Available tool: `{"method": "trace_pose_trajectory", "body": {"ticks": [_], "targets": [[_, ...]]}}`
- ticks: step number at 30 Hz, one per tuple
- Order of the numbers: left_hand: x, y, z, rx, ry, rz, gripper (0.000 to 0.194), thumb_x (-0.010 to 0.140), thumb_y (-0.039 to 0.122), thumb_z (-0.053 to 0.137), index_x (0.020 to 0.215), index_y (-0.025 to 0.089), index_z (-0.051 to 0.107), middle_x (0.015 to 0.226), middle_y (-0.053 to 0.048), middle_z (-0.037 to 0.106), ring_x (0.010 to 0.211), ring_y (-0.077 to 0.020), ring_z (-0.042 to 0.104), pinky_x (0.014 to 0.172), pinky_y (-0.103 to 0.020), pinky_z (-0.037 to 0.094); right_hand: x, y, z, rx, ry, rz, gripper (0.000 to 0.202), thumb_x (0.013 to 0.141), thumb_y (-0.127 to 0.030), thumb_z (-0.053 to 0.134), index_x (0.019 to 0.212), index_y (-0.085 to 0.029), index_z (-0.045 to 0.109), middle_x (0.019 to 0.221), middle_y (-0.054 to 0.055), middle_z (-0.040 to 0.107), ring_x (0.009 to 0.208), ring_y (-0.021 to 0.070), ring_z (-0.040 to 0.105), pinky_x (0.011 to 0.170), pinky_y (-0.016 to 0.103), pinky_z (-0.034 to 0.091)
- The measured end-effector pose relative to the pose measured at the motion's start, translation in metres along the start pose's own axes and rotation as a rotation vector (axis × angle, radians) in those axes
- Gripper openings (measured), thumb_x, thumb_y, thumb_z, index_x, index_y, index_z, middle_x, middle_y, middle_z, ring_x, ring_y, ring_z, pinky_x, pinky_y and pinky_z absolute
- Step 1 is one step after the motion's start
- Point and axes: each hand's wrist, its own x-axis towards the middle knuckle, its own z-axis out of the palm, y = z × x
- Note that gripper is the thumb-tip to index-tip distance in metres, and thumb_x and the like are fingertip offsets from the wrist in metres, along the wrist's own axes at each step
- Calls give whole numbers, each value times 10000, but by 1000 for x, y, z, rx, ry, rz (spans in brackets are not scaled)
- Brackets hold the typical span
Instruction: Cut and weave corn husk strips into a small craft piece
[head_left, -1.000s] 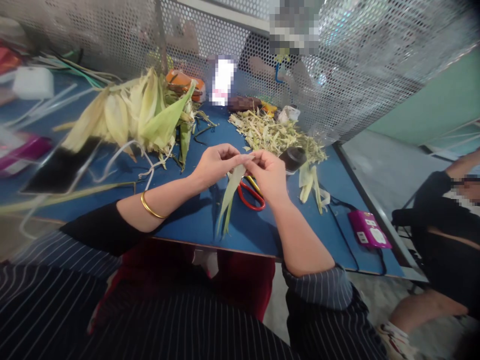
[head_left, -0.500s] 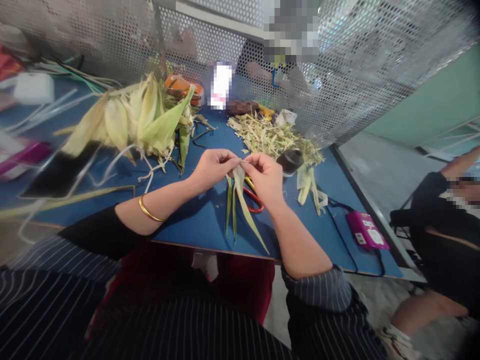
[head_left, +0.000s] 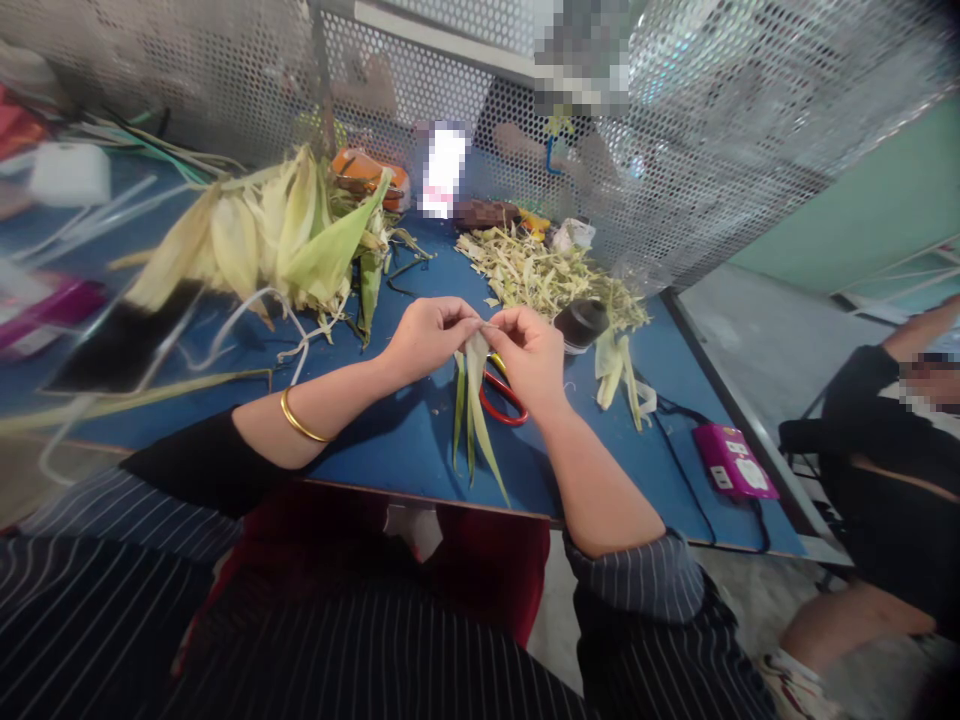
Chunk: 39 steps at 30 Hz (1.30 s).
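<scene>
My left hand (head_left: 431, 335) and my right hand (head_left: 529, 345) meet over the front of the blue table, thumbs and forefingers pinched together. Between them they grip the upper ends of pale green corn husk strips (head_left: 478, 400), which hang down in several narrow tails. The gripped ends are mostly hidden by my fingers. Behind and below the strips lies a pair of scissors with red handles (head_left: 504, 408), partly covered by my right hand. Just beyond my right hand stands a dark spool or jar (head_left: 581, 325).
Corn husks (head_left: 277, 230) are heaped at the left, with a white cord (head_left: 300, 355) before them. Husk scraps (head_left: 532, 265) pile up at the back. A lit phone (head_left: 442, 170) leans near the mesh partition (head_left: 442, 80). A purple box (head_left: 735, 460) with cables sits right; a person (head_left: 870, 470) sits beyond.
The longest hanging husk tail has swung slightly to the left. Both hands keep the same pinch in nearly the same place.
</scene>
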Motion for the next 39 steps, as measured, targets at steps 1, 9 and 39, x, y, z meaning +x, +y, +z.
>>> {"method": "trace_pose_trajectory", "body": {"ticks": [1, 9, 39], "targets": [[0, 0, 0, -10, -3, -13, 161, 803, 256, 565, 740, 140, 656, 637, -12, 635, 567, -97, 539, 560, -217, 417, -1, -1, 0, -27, -5, -23, 119, 814, -297, 618, 757, -197, 585, 663, -27, 565, 583, 106, 484, 596, 267, 417], [0, 0, 2, -4, 36, -27, 192, 823, 296, 548, 749, 147, 644, 658, -5, 628, 574, -94, 518, 559, -210, 404, -2, 6, 7, 10, 10, 18, 205, 803, -395, 638, 836, -206, 569, 705, -25, 569, 616, 109, 501, 617, 265, 435], [3, -12, 1, 50, 138, -50, 191, 814, 312, 563, 760, 154, 656, 601, -1, 616, 521, -105, 546, 549, -226, 409, -13, -15, 7, 60, 96, -78, 138, 804, -331, 655, 755, -213, 603, 703, -17, 611, 645, 124, 550, 656, 288, 476]]}}
